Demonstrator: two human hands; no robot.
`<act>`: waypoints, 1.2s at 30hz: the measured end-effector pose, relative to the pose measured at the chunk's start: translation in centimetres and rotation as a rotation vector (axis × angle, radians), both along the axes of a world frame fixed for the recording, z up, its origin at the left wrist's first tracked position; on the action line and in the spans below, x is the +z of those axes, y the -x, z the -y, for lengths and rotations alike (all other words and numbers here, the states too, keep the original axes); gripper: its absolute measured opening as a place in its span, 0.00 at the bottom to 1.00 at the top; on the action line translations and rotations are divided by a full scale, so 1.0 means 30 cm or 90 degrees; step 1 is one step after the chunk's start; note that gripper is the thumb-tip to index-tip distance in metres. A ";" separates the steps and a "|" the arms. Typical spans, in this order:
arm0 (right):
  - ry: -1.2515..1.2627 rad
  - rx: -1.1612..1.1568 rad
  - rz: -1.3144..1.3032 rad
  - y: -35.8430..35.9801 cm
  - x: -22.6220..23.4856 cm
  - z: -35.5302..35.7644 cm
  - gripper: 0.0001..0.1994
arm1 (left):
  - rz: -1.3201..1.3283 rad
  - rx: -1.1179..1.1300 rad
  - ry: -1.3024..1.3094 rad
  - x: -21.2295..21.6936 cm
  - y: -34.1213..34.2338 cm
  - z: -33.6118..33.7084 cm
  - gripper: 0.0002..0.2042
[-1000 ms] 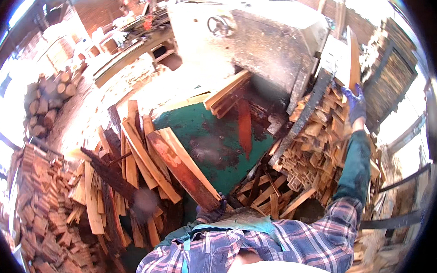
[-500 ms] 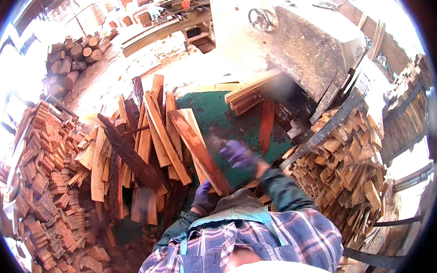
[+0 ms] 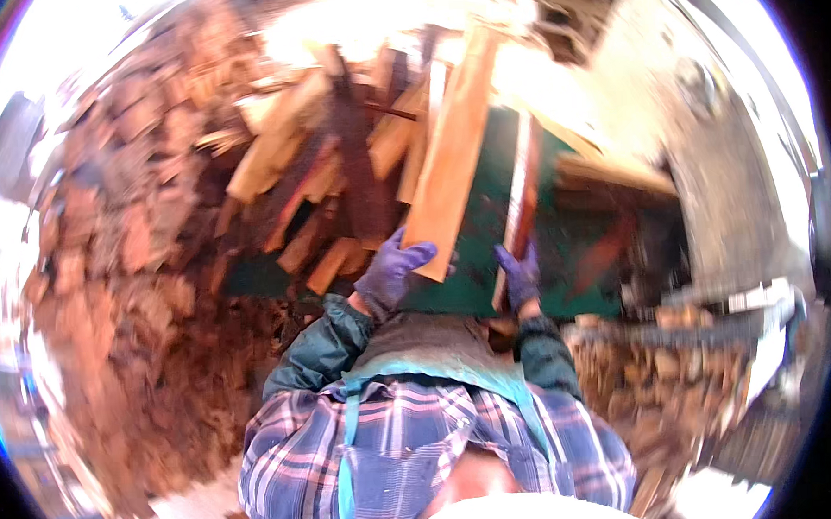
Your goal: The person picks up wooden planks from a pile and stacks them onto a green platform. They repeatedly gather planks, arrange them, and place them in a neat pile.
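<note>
My left hand (image 3: 390, 272), in a purple glove, is closed around the near end of a long, pale wooden board (image 3: 457, 146). The board slants up and away over the pile. A narrower, reddish-brown wood strip (image 3: 526, 176) stands at a tilt in my right hand (image 3: 520, 272), also gloved in purple, gripped near its lower end. Both hands are over the near edge of a green worktop (image 3: 468, 292), apart from each other. Left of the pale board lies a loose heap of split wood pieces, among them a dark bark-covered strip (image 3: 350, 151).
Large stacks of cut wood (image 3: 136, 225) rise on the left. More pieces (image 3: 616, 176) lie on the worktop's right side, beside a big, dusty machine housing (image 3: 736, 171). Another wood stack (image 3: 662, 388) sits at lower right behind a metal band. Motion blurs the outer areas.
The view has swung left. My left hand, earlier on the reddish-brown strip, now holds a pale board. My right hand, earlier over the worktop, now grips a reddish-brown strip.
</note>
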State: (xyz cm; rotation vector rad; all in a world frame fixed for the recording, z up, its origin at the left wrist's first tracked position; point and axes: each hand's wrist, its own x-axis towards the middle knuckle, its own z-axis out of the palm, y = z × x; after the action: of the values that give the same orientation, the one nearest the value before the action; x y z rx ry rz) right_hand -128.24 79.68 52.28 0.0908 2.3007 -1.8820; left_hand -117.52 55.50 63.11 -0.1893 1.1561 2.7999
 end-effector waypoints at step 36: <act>0.245 -0.008 0.156 -0.277 0.070 -0.014 0.20 | 0.049 -0.102 0.497 0.052 0.290 0.345 0.14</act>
State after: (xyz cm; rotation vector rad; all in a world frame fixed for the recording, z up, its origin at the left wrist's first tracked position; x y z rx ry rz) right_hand -119.92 80.11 54.37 0.2694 1.7558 -2.1449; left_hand -126.21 45.15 64.66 -0.2409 2.0652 2.0471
